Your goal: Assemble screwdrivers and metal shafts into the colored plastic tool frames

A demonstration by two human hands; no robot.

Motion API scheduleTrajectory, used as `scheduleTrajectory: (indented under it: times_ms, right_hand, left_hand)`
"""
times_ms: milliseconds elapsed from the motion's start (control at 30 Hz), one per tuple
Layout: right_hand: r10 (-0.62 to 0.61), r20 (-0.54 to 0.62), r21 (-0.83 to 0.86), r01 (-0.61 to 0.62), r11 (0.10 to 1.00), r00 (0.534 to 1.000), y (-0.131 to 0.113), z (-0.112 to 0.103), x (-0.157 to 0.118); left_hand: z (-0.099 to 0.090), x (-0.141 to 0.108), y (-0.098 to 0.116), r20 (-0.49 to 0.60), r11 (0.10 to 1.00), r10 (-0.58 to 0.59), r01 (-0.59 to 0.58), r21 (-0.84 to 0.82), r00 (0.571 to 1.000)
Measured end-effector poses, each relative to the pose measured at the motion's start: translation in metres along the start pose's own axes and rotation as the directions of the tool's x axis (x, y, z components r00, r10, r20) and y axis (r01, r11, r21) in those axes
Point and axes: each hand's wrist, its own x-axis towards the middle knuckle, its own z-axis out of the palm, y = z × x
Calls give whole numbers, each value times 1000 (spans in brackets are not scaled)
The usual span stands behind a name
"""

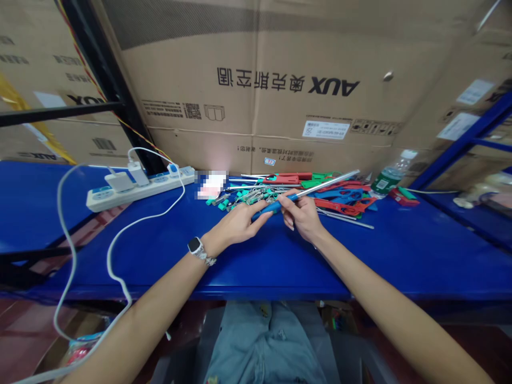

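Both my hands are on one slim rod with a blue grip and a silver metal shaft (326,185), held slanting up to the right above the blue shelf. My left hand (239,221), with a watch on its wrist, closes on the lower end of the blue grip. Higher up, where blue meets metal, the fingers of my right hand (302,216) wrap round it. Just behind the hands lies a pile of red, green and blue plastic clip-like pieces (346,196), metal rods and wire parts with teal ends (244,197).
A white power strip (156,186) with plugged-in chargers sits at the left, its white cable (110,256) looping forward. A plastic bottle with a green label (390,178) stands at the right. Large cardboard boxes (256,53) rise behind the blue shelf (256,266).
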Motion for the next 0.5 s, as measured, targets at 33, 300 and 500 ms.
scheduleTrajectory:
  times_ms: [33, 300, 500]
  right_hand:
    - [6, -4, 1, -6, 1000, 1000, 1, 0, 0]
    - [93, -28, 7, -93, 996, 995, 8, 8, 1]
    - [125, -3, 15, -125, 992, 992, 7, 11, 1]
  left_hand:
    - [0, 0, -1, 6, 1000, 5, -4, -27, 1000]
    - [-2, 3, 0, 73, 994, -108, 110, -15, 991]
    - [1, 3, -1, 68, 979, -75, 87, -182, 995]
